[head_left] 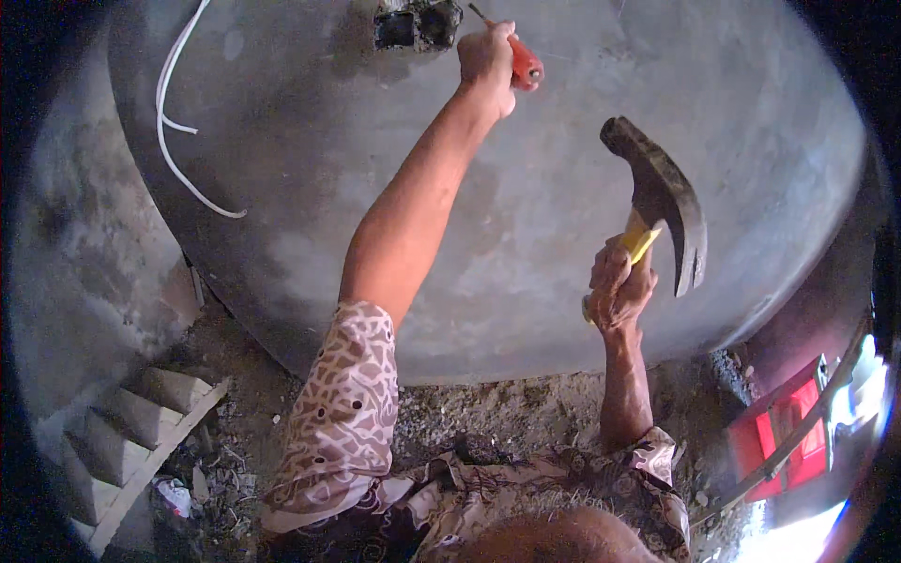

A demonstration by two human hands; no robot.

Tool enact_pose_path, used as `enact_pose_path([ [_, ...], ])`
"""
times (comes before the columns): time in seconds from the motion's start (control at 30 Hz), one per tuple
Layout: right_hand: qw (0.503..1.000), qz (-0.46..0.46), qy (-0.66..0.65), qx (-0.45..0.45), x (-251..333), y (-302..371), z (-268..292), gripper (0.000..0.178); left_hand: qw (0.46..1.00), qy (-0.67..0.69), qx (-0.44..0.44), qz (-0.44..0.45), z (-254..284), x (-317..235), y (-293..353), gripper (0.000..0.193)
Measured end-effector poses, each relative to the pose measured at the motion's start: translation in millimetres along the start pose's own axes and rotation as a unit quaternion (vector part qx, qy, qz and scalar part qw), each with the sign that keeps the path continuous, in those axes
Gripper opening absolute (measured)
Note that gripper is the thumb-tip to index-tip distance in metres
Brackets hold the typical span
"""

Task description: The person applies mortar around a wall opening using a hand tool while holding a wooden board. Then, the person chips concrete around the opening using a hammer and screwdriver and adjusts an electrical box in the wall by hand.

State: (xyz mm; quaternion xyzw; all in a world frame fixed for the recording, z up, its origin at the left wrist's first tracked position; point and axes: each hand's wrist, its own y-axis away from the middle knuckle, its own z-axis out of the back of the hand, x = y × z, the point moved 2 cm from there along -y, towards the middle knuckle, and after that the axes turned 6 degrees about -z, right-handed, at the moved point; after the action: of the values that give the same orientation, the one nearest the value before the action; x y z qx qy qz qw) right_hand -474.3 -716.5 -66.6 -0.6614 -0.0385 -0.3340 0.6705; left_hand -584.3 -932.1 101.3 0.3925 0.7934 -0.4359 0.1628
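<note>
My left hand (484, 68) is closed round the red handle of a screwdriver (526, 71), reached out at the top of the view. Its thin dark shaft points up and left, beside a square two-part wall box (416, 26) set in the grey plastered wall (526, 253). Whether the tip touches the box or the wall I cannot tell. Lower and to the right, my right hand (620, 289) grips the yellow handle of a claw hammer (664, 192). The dark steel head stands apart from the screwdriver, its claw pointing down.
Two white cables (161, 103) hang from the wall at the upper left. Stepped concrete blocks (150, 408) and loose rubble (225, 469) lie at the lower left. A red-framed object (793, 422) stands at the lower right, behind a slanting dark bar.
</note>
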Motion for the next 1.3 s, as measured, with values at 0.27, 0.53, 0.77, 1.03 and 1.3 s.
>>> enact_pose_path([
  [0.27, 0.996, -0.054, 0.053, 0.04, 36, -25, 9, 0.026, 0.998, 0.056, -0.038, -0.005, -14, 5, -31, 0.025],
  [0.53, 0.979, 0.116, -0.137, -0.093, 78, -76, 42, 0.041, 0.982, 0.168, -0.053, 0.062, -51, -1, -25, 0.053],
  [0.77, 0.975, 0.066, -0.209, -0.044, 24, -133, -6, 0.05, 0.951, 0.3, -0.037, 0.068, -86, -5, -37, 0.054],
  [1.03, 0.801, 0.101, -0.565, 0.168, 21, -158, 21, 0.033, 0.938, 0.335, -0.074, 0.044, -91, -15, -41, 0.047],
  [1.3, 0.984, -0.163, -0.067, 0.011, 72, -139, -24, 0.035, 0.963, 0.246, -0.106, 0.031, -58, -15, -52, 0.053],
])
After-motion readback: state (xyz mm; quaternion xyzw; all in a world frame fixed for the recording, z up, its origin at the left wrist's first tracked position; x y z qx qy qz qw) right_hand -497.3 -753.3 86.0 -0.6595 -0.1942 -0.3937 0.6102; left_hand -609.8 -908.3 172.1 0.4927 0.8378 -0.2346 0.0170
